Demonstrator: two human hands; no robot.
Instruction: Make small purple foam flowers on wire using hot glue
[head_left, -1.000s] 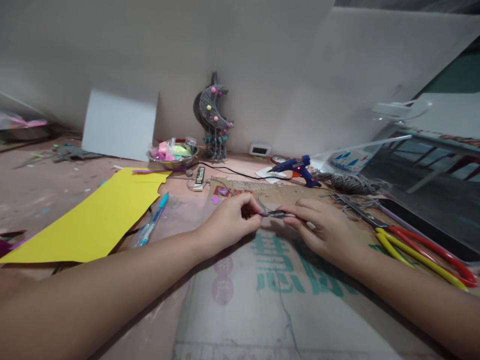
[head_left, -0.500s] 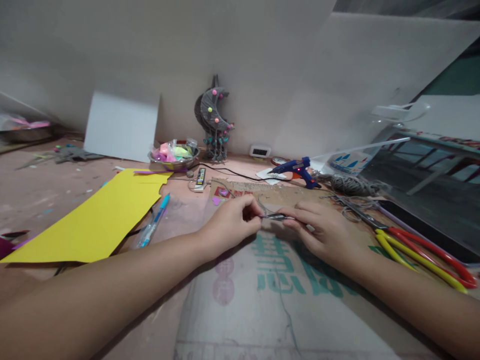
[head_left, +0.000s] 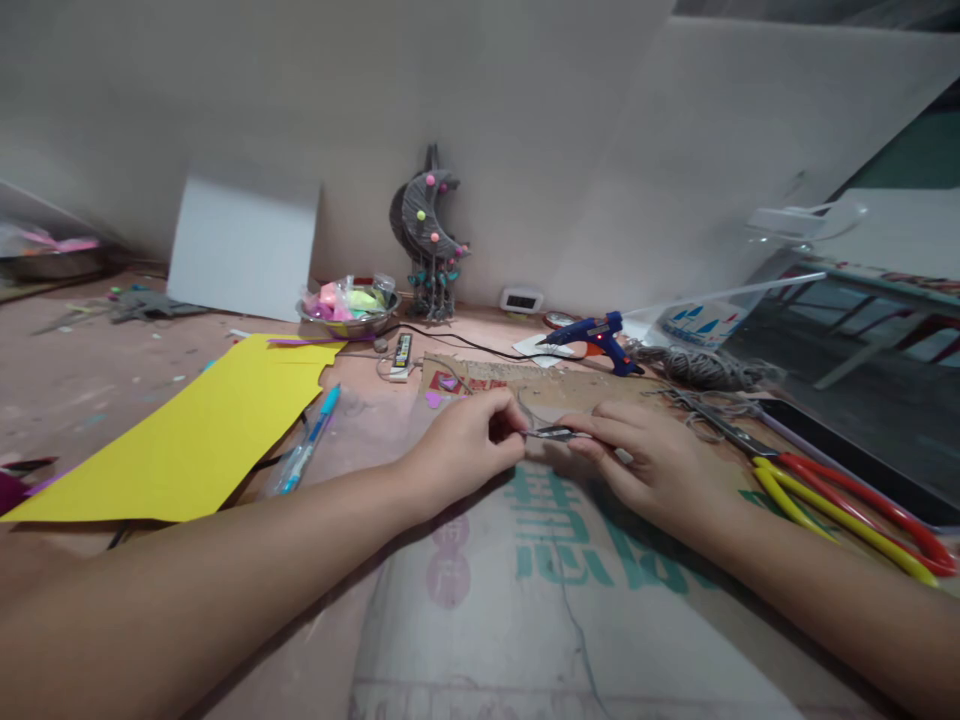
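Note:
My left hand and my right hand meet over a flattened cardboard sheet with green print. Both pinch a small dark grey piece held between their fingertips, just above the cardboard. The left fingers grip its left end, the right fingers its right end. A thin thread or wire loops up from the piece. What the piece is I cannot make out.
Yellow paper and a blue pen lie to the left. Scissors with red and yellow handles, twine and a blue glue gun are at the right. A bowl of coloured bits and a moon ornament stand by the wall.
Both hands stay pinched on the small piece with only slight finger shifts. The view has drifted a little.

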